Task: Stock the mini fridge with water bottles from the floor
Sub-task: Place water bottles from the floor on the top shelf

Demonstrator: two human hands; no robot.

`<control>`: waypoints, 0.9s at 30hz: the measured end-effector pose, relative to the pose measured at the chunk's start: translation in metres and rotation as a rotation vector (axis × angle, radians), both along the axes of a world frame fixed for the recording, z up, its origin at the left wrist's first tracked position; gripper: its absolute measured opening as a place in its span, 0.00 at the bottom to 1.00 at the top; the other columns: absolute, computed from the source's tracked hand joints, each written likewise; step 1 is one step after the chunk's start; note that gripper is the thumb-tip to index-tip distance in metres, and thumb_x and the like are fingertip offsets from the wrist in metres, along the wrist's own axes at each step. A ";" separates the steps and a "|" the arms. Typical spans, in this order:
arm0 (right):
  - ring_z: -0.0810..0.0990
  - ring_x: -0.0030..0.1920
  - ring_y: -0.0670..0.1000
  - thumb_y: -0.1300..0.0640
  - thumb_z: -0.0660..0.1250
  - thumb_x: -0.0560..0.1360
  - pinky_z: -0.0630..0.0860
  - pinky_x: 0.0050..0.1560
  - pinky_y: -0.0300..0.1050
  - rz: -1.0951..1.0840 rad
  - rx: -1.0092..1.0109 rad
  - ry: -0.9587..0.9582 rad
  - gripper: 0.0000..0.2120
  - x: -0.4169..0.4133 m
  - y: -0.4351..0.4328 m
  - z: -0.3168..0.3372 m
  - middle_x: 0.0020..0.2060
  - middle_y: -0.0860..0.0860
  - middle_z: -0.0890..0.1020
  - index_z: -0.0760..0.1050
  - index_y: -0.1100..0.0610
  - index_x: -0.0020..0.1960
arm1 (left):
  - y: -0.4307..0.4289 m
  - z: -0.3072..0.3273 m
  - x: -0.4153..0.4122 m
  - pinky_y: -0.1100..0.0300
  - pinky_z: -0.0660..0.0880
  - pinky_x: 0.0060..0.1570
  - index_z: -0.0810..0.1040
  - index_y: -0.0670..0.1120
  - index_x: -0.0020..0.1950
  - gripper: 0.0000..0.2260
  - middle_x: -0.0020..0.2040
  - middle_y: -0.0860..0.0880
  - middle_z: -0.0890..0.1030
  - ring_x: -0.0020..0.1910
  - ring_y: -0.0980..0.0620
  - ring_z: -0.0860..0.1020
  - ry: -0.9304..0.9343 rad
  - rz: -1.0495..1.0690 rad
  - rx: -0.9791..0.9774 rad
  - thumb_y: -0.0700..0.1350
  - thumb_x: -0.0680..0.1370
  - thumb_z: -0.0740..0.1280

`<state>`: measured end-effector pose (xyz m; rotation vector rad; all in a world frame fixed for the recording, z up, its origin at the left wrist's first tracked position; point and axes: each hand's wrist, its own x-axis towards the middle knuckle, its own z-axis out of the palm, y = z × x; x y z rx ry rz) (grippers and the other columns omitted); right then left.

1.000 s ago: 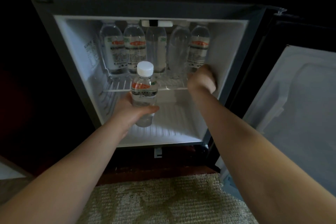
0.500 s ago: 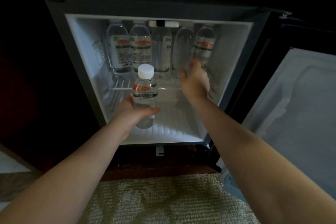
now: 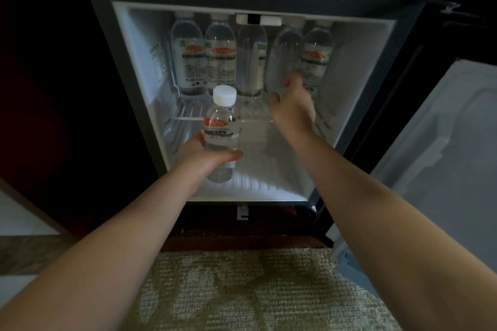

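The mini fridge [image 3: 134,67] stands open in front of me. Several clear water bottles stand in a row at the back of its wire shelf [image 3: 188,118]. My left hand [image 3: 207,156] holds an upright white-capped water bottle [image 3: 222,126] in front of the lower compartment. My right hand [image 3: 291,107] reaches onto the shelf, its fingers wrapped around the base of the fourth bottle from the left [image 3: 282,62]. The rightmost bottle [image 3: 316,59] stands just beside that hand.
The fridge door [image 3: 451,148] hangs open on the right, its white inner liner facing me. A patterned beige carpet [image 3: 255,293] covers the floor below. The fridge's lower compartment floor [image 3: 269,177] is ribbed white plastic. Dark cabinet surrounds the fridge on the left.
My right hand has moved left from the right wall of the fridge to the fourth bottle's base. The view shifted slightly. My left hand still holds its bottle in the same place.
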<state>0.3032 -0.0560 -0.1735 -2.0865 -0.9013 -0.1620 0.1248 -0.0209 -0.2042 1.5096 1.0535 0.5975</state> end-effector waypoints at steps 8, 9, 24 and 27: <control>0.77 0.40 0.44 0.52 0.70 0.74 0.74 0.42 0.40 0.558 0.131 0.509 0.10 -0.070 -0.039 -0.020 0.41 0.46 0.77 0.74 0.50 0.54 | -0.013 -0.028 -0.013 0.54 0.74 0.56 0.75 0.48 0.62 0.27 0.56 0.50 0.81 0.55 0.50 0.78 0.145 0.026 -0.037 0.46 0.64 0.79; 0.78 0.46 0.44 0.51 0.71 0.73 0.76 0.47 0.41 0.623 0.055 0.547 0.13 -0.074 -0.041 -0.026 0.46 0.46 0.79 0.74 0.49 0.55 | -0.014 -0.033 -0.016 0.56 0.74 0.56 0.76 0.47 0.61 0.27 0.56 0.49 0.81 0.56 0.49 0.78 0.191 0.014 -0.014 0.47 0.65 0.79; 0.77 0.56 0.50 0.56 0.74 0.70 0.73 0.57 0.48 0.578 -0.124 0.334 0.22 -0.091 -0.010 -0.096 0.53 0.48 0.78 0.71 0.54 0.60 | 0.036 -0.028 -0.078 0.56 0.71 0.50 0.65 0.43 0.72 0.30 0.64 0.44 0.73 0.59 0.44 0.74 0.420 0.157 0.088 0.54 0.74 0.68; 0.76 0.56 0.49 0.59 0.74 0.70 0.70 0.53 0.42 0.536 -0.059 0.336 0.23 -0.093 0.017 -0.106 0.54 0.49 0.78 0.71 0.56 0.63 | 0.057 -0.028 -0.084 0.54 0.76 0.49 0.73 0.43 0.62 0.23 0.55 0.44 0.78 0.51 0.45 0.78 0.511 0.108 0.218 0.58 0.75 0.66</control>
